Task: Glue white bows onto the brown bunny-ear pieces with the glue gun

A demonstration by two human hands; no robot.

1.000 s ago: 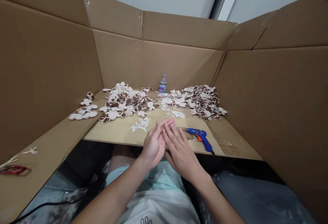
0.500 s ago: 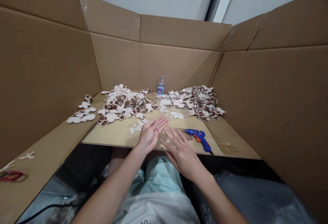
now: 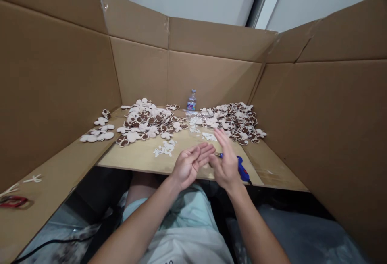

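My left hand (image 3: 190, 166) is palm up above the front edge of a light wooden board (image 3: 130, 161), holding nothing. My right hand (image 3: 225, 160) is raised with its fingers pointing up and holds nothing. It is close to my left fingertips, and it hides the middle of a blue and orange hot glue gun (image 3: 242, 169) lying on the board. Just beyond my hands lie small white cut pieces (image 3: 165, 148). Two large heaps of round-eared white and brown cutouts (image 3: 145, 123) (image 3: 232, 121) spread across the back.
Tall cardboard walls (image 3: 211, 78) surround the board on three sides. A plastic water bottle (image 3: 191, 101) stands between the heaps, and a smaller group of cutouts (image 3: 98, 132) lies at the left. A red item (image 3: 13, 202) sits on the left cardboard flap. A black cable (image 3: 51, 242) runs below.
My right hand has lifted and moved over the glue gun, now covering part of it. My left hand has shifted slightly right, and my fingers no longer overlap.
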